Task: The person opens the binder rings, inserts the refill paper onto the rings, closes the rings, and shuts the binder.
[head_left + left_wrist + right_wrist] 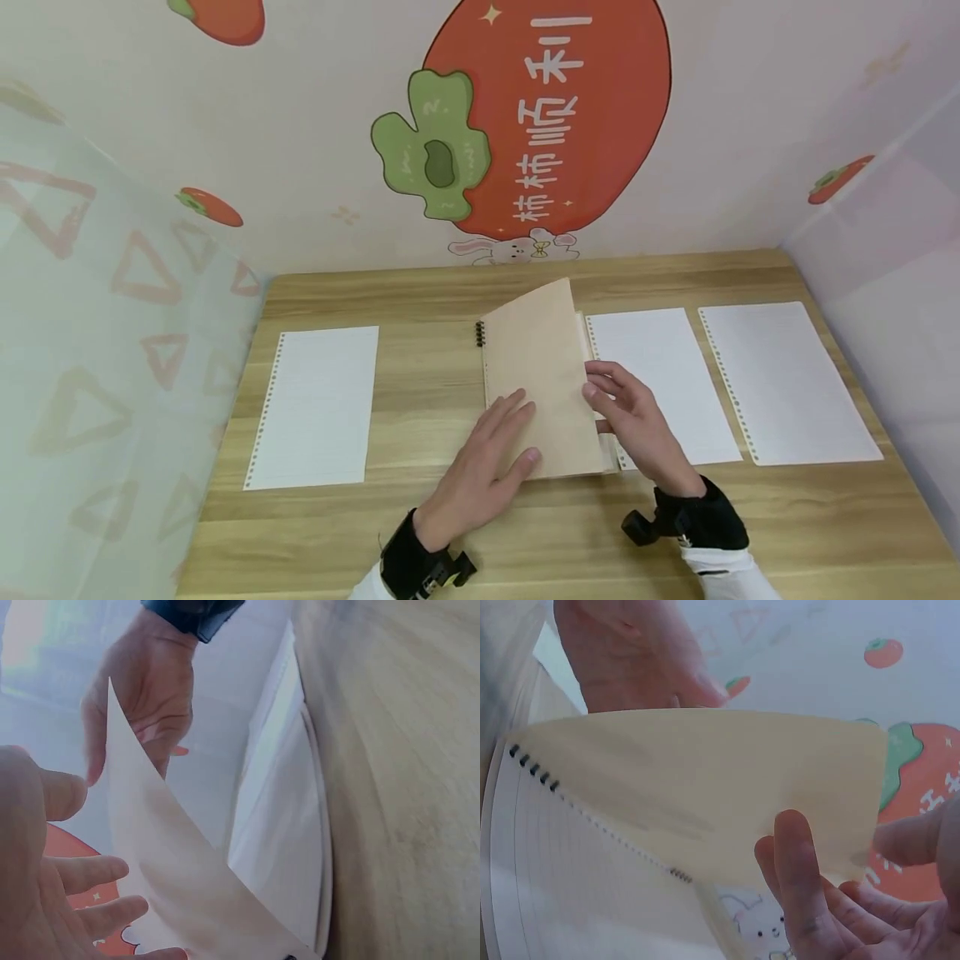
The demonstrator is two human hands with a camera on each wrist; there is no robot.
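Note:
A spiral notebook lies in the middle of the table, its tan cover [536, 358] lifted and tilted up from the right side. Black binding rings [480, 333] show along its left edge. My right hand [641, 425] holds the cover's free right edge, the thumb outside and the fingers [799, 862] on the inner face. Under the raised cover, lined pages [577, 870] are visible in the right wrist view. My left hand [480, 475], fingers extended and spread, is at the cover's lower left on the outer side; whether it touches is unclear.
One loose punched sheet [315, 408] lies at the left of the wooden table [420, 533]. Two more sheets, a nearer one [667, 375] partly behind the right hand and a farther one [787, 383], lie to the right. Printed walls [315, 125] enclose the back and sides.

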